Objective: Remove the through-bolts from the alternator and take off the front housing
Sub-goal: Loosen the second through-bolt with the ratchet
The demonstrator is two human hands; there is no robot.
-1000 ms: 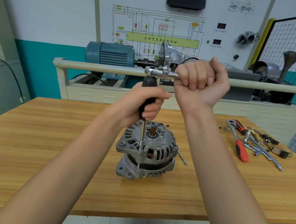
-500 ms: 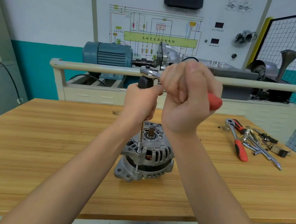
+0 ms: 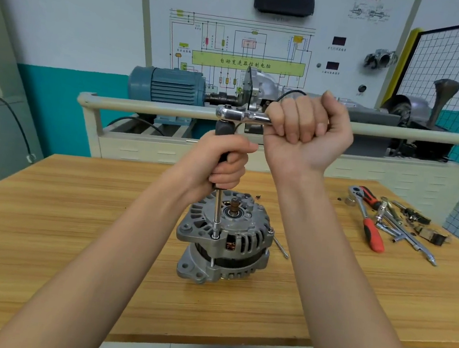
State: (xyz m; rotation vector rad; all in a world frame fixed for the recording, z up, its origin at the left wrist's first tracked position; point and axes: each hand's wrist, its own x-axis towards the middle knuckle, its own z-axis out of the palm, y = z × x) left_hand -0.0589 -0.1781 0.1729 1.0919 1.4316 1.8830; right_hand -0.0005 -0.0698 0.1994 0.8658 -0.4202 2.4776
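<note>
Alternator (image 3: 223,236) upright (shaft up); extension (image 3: 217,209) vertical on bolt.

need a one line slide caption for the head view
Left hand steadies a long socket driver on an alternator bolt while the right hand grips the ratchet on top.

The alternator (image 3: 223,236) stands on the table (image 3: 48,240), loose tools (image 3: 386,225) to its right.

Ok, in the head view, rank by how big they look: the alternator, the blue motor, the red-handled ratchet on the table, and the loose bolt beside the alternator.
1. alternator; nearer, so unsure
2. blue motor
3. red-handled ratchet
4. loose bolt
</note>
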